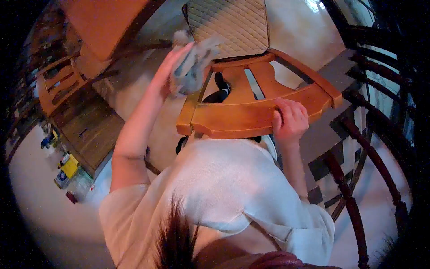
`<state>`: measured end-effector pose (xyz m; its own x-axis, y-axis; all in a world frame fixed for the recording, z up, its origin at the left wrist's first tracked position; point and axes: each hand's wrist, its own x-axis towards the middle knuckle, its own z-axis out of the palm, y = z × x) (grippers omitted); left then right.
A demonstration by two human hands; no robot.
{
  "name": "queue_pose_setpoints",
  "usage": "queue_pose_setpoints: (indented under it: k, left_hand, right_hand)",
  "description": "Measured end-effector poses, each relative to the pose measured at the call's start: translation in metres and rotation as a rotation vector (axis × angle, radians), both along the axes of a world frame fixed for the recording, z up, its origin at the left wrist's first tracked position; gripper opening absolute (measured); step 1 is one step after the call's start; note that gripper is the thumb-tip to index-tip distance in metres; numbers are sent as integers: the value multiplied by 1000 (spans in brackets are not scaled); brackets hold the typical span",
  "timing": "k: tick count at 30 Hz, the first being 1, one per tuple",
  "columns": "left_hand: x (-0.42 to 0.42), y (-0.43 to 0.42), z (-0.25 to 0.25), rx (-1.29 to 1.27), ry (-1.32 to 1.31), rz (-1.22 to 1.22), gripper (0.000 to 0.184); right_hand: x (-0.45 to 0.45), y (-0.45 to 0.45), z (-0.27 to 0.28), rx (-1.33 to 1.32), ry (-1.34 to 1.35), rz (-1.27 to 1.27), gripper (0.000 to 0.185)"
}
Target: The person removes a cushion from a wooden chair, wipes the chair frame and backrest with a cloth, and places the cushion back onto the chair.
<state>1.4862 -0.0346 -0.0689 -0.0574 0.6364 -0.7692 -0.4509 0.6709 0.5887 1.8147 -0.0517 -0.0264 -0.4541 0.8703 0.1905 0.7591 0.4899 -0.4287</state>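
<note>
A wooden chair (251, 117) stands right in front of me, its curved top rail nearest my body. My right hand (291, 120) grips that rail toward its right end, fingers curled over the edge. My left hand (172, 67) is raised beside the chair back's left post, closed on a crumpled greyish cloth (190, 71). Motion smears the cloth and the fingers, and the cloth partly hides the post. Beyond the backrest lies the chair's quilted beige seat cushion (228, 27).
An orange-brown tabletop (105, 22) is at the upper left, with another wooden chair (60, 85) below it. Small bottles and a yellow packet (70, 166) lie on the left. Dark turned railings (354, 210) run along the right side. Something black (218, 92) shows through the chair back.
</note>
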Motion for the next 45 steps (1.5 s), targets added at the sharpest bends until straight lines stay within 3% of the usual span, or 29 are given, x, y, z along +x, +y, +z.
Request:
queue_pose_setpoints:
  k: [3,5,8,13,16,19,21,23,26,27,31,34,36,40,45]
  left_hand:
    - [-14,-52,13,-109,127,-11,51]
    - [-18,-99,-23,-176,59,82,52]
    - [-9,-109,-24,-139,-109,177,50]
    - [8,-88,-8,-257,-248,45,46]
    - [10,-92,-26,-296,-288,-40,45]
    - [4,-86,-60,-253,-509,-128,46]
    - [3,-79,-68,-292,-494,-159,46]
    - [0,-79,-69,-345,-457,-188,45]
    - [-5,-79,-94,-380,-681,-95,44]
    - [0,-80,-108,-344,-797,-68,42]
    - [18,-69,-85,-266,-680,-96,34]
    - [24,-72,-85,-361,-600,-160,34]
    - [31,-64,-39,-310,-535,-174,31]
    - [46,-71,-47,-322,-464,-156,30]
    - [48,-64,-53,-361,-572,-173,30]
  right_hand:
    - [8,5,-10,101,95,30,24]
    - [15,4,-14,109,108,51,27]
    - [8,4,-15,116,130,56,32]
    - [18,8,-13,281,102,-48,24]
    - [29,0,-12,171,-3,-199,23]
    - [13,-3,-5,184,87,-409,21]
    - [-14,-9,7,376,-44,-545,20]
    - [-30,-49,5,332,-31,-663,28]
    - [-108,-106,15,175,218,-342,40]
    - [-144,-123,15,31,44,-53,33]
    - [-165,-109,17,-47,51,-143,25]
    - [-169,-103,3,25,-8,-232,16]
    - [-164,-105,-1,73,-37,-264,10]
    - [-144,-94,-8,220,42,-223,9]
    - [-130,-79,-9,282,77,-229,14]
